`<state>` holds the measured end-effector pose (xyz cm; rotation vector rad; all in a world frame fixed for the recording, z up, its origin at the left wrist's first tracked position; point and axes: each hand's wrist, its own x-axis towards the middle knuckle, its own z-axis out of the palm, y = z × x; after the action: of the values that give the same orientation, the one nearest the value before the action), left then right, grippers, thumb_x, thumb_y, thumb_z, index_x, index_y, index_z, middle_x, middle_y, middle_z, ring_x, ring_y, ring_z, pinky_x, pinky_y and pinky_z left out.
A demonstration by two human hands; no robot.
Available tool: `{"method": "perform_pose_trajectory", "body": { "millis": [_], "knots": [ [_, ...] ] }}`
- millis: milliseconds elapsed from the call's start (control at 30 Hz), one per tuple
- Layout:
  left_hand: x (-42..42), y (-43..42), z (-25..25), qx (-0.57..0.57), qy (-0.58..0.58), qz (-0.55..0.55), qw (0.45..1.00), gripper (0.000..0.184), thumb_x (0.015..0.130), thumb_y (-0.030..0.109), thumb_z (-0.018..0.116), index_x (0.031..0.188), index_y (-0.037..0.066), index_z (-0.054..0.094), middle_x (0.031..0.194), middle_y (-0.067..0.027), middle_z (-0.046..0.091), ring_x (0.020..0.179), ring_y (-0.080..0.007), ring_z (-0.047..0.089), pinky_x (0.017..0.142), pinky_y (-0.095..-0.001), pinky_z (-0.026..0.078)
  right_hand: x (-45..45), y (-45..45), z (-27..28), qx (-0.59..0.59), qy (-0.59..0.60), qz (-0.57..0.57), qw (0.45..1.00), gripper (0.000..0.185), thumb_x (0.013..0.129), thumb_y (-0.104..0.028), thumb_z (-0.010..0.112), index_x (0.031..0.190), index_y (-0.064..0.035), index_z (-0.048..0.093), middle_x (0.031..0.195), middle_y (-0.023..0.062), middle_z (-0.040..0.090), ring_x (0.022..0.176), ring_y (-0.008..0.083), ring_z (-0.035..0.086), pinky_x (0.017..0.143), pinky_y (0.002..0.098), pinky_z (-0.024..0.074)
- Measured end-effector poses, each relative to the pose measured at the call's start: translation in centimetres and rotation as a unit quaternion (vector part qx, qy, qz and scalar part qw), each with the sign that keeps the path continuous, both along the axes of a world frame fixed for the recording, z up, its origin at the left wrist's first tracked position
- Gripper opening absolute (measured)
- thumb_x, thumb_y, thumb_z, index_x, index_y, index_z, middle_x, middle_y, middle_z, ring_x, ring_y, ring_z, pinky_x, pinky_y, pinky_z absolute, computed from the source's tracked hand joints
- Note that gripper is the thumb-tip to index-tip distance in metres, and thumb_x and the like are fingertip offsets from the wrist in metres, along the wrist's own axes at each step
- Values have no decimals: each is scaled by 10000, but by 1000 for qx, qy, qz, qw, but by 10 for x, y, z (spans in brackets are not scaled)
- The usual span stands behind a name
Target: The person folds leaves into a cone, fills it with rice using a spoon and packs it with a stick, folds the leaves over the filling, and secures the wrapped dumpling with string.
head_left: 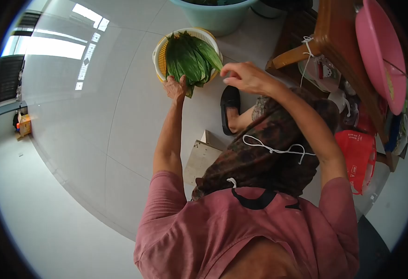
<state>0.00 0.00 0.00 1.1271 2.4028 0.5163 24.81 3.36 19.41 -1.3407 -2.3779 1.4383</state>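
Note:
A stack of long green leaves (187,58) lies in a white and yellow basket (160,66) on the floor. At the stack's lower left end is my left hand (175,88), its thumb and fingers closed around the leaf ends. On the basket's right side, my right hand (241,76) is at the tip of one leaf that sticks out over the rim, with thumb and forefinger pinched close to it. The lower leaf ends hang past the basket's near edge.
Behind the basket stands a light blue tub (213,17). A brown wooden stand (329,32), a pink basin (381,56) and a red bag (356,160) are at the right. A black shoe (231,104) and a small wooden stool (199,160) are nearby.

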Motion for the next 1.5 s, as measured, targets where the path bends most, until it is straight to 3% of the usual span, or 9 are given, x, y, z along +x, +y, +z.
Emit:
{"method": "perform_pose_trajectory", "body": {
  "millis": [300, 433, 567, 600, 733, 1033, 1200, 1333, 1500],
  "knots": [
    [-18, 37, -23, -92, 73, -107, 987, 464, 660, 399, 727, 895, 16, 609, 958, -168, 561, 879, -328, 579, 727, -418, 477, -85, 13, -141, -223, 56, -208, 951, 190, 793, -135, 551, 947, -26, 572, 682, 49, 607, 522, 112, 564, 485, 263, 462],
    [-7, 46, -8, -46, 94, -44, 994, 426, 651, 333, 736, 891, 4, 610, 956, -174, 598, 879, -309, 604, 740, -402, 489, -97, 17, -161, -8, 59, -167, 984, 240, 772, -108, 567, 996, -22, 560, 822, 97, 640, 745, 232, 623, 670, 344, 492],
    [-6, 57, -1, -136, 6, -51, 989, 421, 659, 306, 714, 916, -11, 610, 974, -178, 620, 868, -309, 618, 751, -382, 492, -115, 16, -220, 285, 37, 1, 958, 503, 762, -75, 583, 1239, -71, 426, 1173, 151, 515, 1083, 306, 497, 906, 370, 423],
    [-9, 59, -10, -132, -34, -14, 991, 410, 663, 299, 705, 912, -14, 615, 958, -176, 628, 856, -308, 622, 750, -378, 492, -117, 18, -196, 208, -29, 39, 977, 587, 775, -65, 576, 1313, -101, 344, 1257, 153, 461, 1192, 312, 412, 978, 389, 370],
    [-31, 57, -41, 1, -230, 93, 969, 343, 684, 275, 671, 860, -17, 636, 849, -179, 647, 806, -306, 631, 737, -373, 488, -118, 27, -197, 131, -77, 17, 988, 454, 786, -60, 567, 1225, -54, 452, 1224, 149, 494, 1071, 297, 518, 911, 372, 427],
    [-14, 47, -16, -14, 21, -46, 999, 284, 636, 272, 717, 734, 18, 635, 771, -171, 645, 730, -323, 625, 681, -393, 487, -101, 49, -207, 28, 32, -22, 999, 250, 771, -112, 610, 1008, -33, 607, 880, 159, 637, 796, 316, 609, 741, 379, 481],
    [-21, 63, -29, -45, -197, 39, 979, 271, 607, 175, 725, 797, 23, 607, 804, -112, 626, 658, -246, 606, 614, -345, 485, -101, 50, -203, 29, 48, -116, 992, 194, 770, -166, 605, 908, -33, 578, 801, 169, 621, 759, 316, 610, 681, 385, 474],
    [-32, 63, -21, 20, -465, 148, 873, 285, 623, 45, 682, 884, 1, 577, 816, -85, 601, 645, -176, 579, 570, -261, 469, -100, 52, -203, 14, 116, -188, 975, 227, 795, -228, 601, 917, -47, 539, 792, 122, 619, 757, 275, 608, 689, 364, 472],
    [-32, 39, -1, 132, -499, 143, 845, 292, 681, -62, 634, 957, 3, 563, 888, -89, 612, 762, -173, 604, 607, -276, 502, -106, 56, -200, -105, 141, -276, 945, 304, 786, -257, 638, 978, -38, 554, 871, 78, 610, 814, 195, 588, 727, 313, 468]
  ]
}}
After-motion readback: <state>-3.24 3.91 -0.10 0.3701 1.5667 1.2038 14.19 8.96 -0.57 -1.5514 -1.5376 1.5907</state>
